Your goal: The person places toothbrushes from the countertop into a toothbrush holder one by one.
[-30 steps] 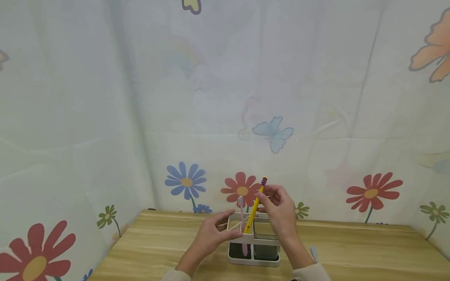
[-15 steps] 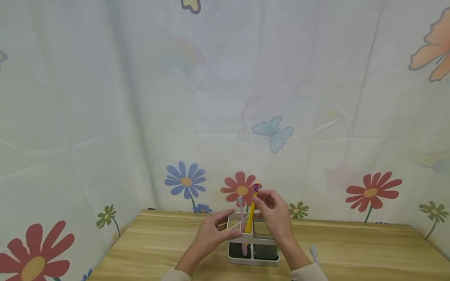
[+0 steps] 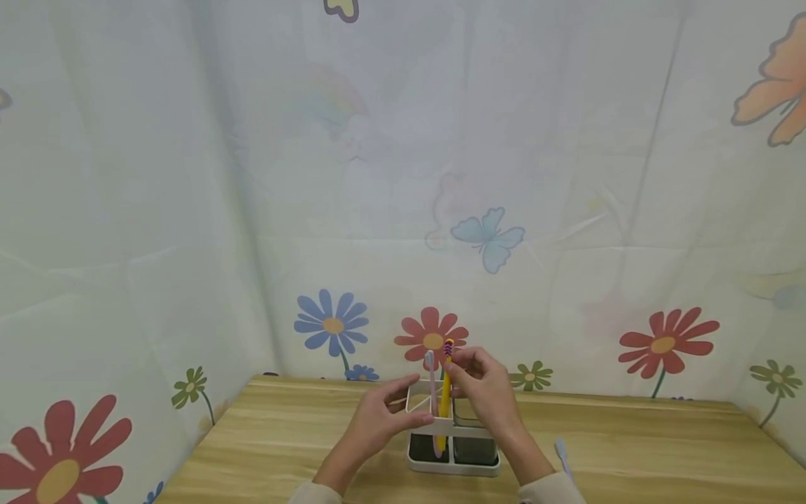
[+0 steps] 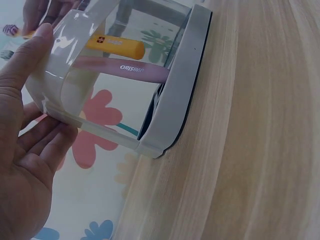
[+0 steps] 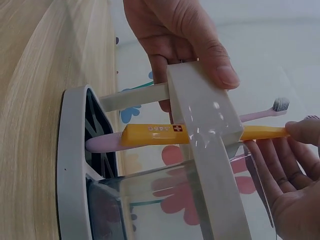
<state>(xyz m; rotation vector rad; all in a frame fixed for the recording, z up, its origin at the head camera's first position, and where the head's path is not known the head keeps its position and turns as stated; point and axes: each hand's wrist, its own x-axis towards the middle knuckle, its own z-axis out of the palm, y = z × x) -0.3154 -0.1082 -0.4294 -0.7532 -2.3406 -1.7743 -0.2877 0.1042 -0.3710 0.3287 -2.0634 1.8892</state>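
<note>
A white toothbrush holder [image 3: 443, 427] with a dark base stands on the wooden table. My left hand [image 3: 376, 420] grips its upper rim from the left, thumb in front and fingers behind. My right hand [image 3: 483, 381] pinches a yellow toothbrush [image 3: 446, 399] near its purple-bristled head, the handle passing down through a divided top slot. In the right wrist view, the yellow handle [image 5: 155, 135] ends short of the base. A pink toothbrush [image 4: 122, 69] stands in the holder beside it, its foot at the base. A clear cup [image 5: 145, 200] sits in the holder's right side.
Another toothbrush [image 3: 562, 455], pale blue at its head, lies on the table [image 3: 636, 448] right of my right forearm, partly hidden. A curtain [image 3: 352, 245] printed with flowers and butterflies hangs behind and at the sides.
My right hand has moved left and down, bringing the yellow toothbrush from a slant to nearly upright and lower into the holder. My left hand has stayed on the rim.
</note>
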